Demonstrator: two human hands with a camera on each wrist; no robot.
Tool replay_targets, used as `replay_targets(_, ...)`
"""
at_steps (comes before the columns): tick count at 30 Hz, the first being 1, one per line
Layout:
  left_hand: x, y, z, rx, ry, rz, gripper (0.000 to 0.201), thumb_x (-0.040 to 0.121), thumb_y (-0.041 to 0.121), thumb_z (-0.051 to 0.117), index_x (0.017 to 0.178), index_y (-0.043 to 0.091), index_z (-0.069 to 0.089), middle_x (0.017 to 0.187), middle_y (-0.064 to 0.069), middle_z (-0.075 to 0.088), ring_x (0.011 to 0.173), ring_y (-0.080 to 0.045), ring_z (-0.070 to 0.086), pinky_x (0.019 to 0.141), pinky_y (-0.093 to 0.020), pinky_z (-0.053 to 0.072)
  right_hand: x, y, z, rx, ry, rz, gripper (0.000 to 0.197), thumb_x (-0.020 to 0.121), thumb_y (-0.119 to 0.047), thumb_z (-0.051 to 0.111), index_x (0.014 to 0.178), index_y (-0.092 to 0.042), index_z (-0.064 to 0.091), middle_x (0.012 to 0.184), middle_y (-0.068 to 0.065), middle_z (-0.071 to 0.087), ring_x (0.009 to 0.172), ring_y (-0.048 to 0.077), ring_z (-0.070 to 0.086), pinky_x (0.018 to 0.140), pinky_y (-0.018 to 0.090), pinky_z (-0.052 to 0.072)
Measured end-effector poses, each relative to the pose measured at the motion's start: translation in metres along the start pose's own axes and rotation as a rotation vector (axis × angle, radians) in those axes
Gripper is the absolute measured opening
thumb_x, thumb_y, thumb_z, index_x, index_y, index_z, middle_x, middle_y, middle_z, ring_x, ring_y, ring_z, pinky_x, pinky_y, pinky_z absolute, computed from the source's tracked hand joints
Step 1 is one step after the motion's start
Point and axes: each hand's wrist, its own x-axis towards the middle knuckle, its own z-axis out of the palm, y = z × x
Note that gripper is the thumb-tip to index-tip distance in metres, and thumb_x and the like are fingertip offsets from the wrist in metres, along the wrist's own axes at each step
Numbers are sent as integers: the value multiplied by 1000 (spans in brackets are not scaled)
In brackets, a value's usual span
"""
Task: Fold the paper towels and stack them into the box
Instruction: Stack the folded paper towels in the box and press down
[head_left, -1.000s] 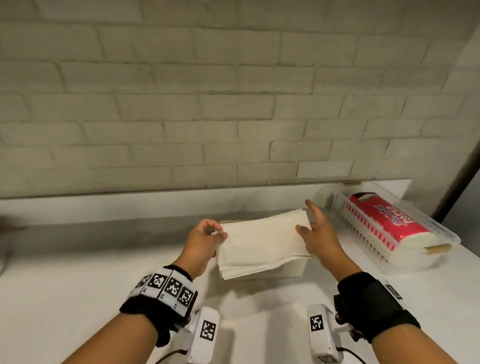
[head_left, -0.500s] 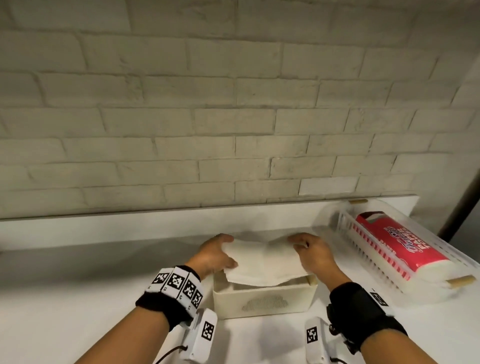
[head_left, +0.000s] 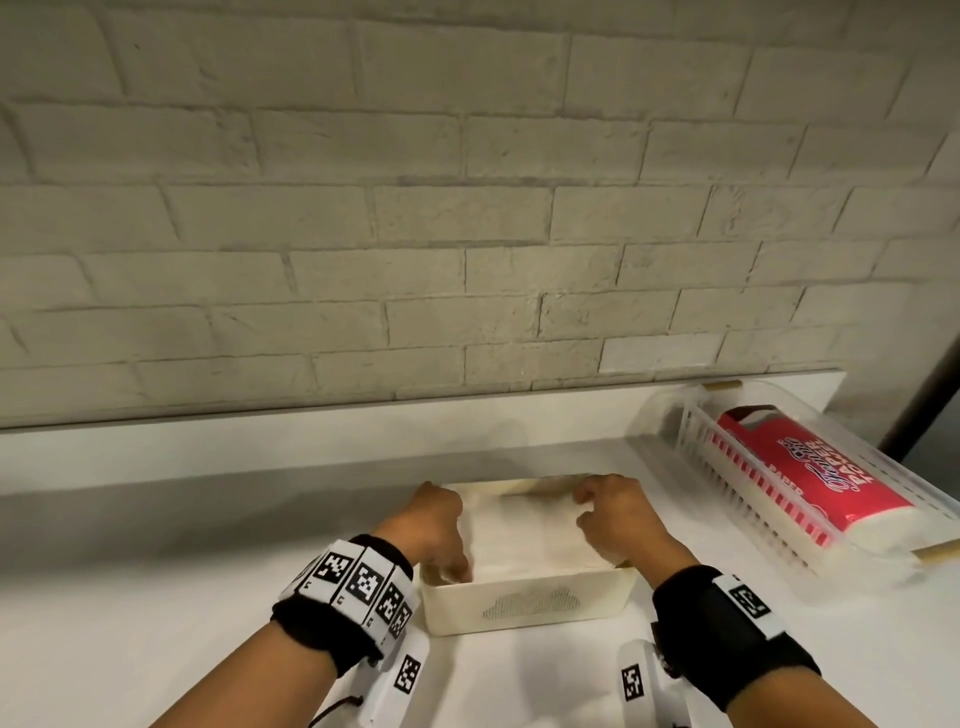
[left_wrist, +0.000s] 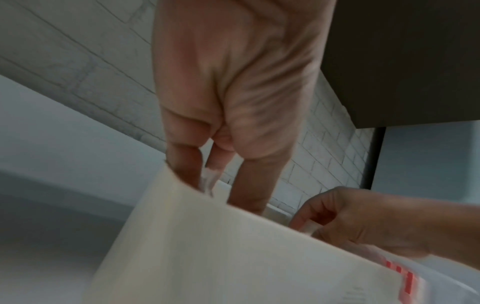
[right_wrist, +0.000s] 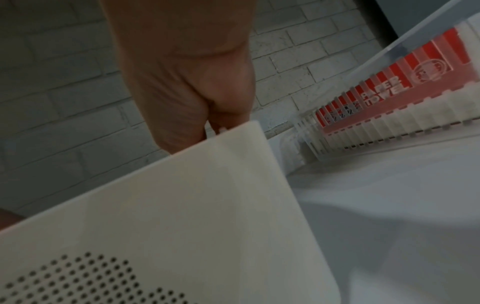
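— Head view: which step is going on?
— Both hands, left hand (head_left: 436, 525) and right hand (head_left: 618, 525), are lowering the folded paper towel (head_left: 524, 540) into the box (head_left: 524, 605), curled fingers pinching its ends.
— Next?
— Probably letting go and pressing it flat.

A white surface (head_left: 156, 597) runs below a wall of pale painted brick (head_left: 415, 208), with a low white ledge (head_left: 260, 441) along the wall's foot. At the right stands a clear slatted plastic bin (head_left: 696, 441) with wooden handles, holding a red-wrapped pack (head_left: 810, 478) printed "PAPER TOWEL". A dark vertical post (head_left: 924, 395) stands at the far right edge beside the wall.
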Motion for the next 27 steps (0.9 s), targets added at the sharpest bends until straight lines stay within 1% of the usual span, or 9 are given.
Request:
replay_targets(2, -3, 3, 0, 89, -3, -3, 71, 74, 17, 78, 134, 7, 42, 131, -9, 38, 103, -22, 62, 78, -23, 49, -2, -2, -1, -45, 13, -25, 36, 85, 0, 53, 116, -15, 60, 121, 6, 49, 103, 21, 57, 79, 20, 48)
replay_targets(4, -7, 4, 1, 268, 19, 45, 56, 81, 14, 68, 131, 4, 45, 134, -11, 36, 109, -24, 56, 78, -21, 43, -6, -5, -3, -83, 37, -73, 40, 83, 3, 53, 118, -15, 60, 121, 7, 45, 105, 22, 53, 81, 24, 50)
replay_targets(7, -10, 6, 7, 453, 97, 182, 30, 88, 8, 50, 117, 1, 55, 132, -10, 44, 110, -26, 47, 67, -18, 32, -9, -8, -5, -177, 49, -188, 44, 80, -4, 60, 121, -19, 60, 127, 4, 44, 118, 21, 41, 88, 21, 44)
replay_targets(10, -10, 6, 13, 549, 183, 228, 29, 90, 12, 47, 113, 0, 59, 130, -12, 44, 124, -30, 33, 66, -18, 33, -14, -12, -12, -111, -54, -219, 43, 74, -20, 74, 115, -23, 63, 123, -4, 55, 113, 13, 48, 82, 16, 39)
replay_targets(13, -5, 2, 15, 545, 200, 239, 31, 89, 19, 47, 110, 3, 63, 122, -13, 48, 121, -31, 32, 83, -27, 39, -19, -14, -14, 53, -222, -176, 49, 69, -23, 80, 115, -25, 63, 118, -13, 62, 105, -3, 55, 79, 8, 38)
replay_targets(16, -2, -3, 14, 517, 187, 232, 31, 87, 25, 52, 110, 10, 66, 120, -8, 51, 117, -28, 34, 91, -31, 35, -18, -17, -8, 88, -269, -173, 48, 65, -27, 83, 110, -29, 65, 114, -16, 63, 114, -1, 52, 95, 12, 42)
replay_targets(18, -2, -6, 13, 483, 207, 237, 33, 83, 35, 59, 108, 16, 69, 121, -4, 48, 116, -26, 32, 95, -31, 33, -18, -22, -5, 72, -279, -192, 45, 65, -28, 83, 108, -27, 67, 111, -16, 63, 113, 0, 53, 100, 16, 42)
replay_targets(22, -2, -10, 14, 337, 241, 286, 37, 76, 47, 66, 108, 28, 70, 120, 3, 44, 116, -21, 30, 100, -27, 30, -19, -36, 0, 39, -292, -257, 40, 64, -28, 83, 102, -25, 70, 109, -14, 65, 102, 1, 60, 93, 19, 48)
replay_targets(27, 1, -6, 19, 294, 252, 366, 45, 76, 57, 63, 111, 30, 69, 117, 5, 49, 115, -20, 31, 100, -27, 30, -19, -47, 7, 4, -280, -316, 22, 66, -25, 79, 87, -23, 73, 86, -16, 62, 91, 5, 63, 83, 23, 53)
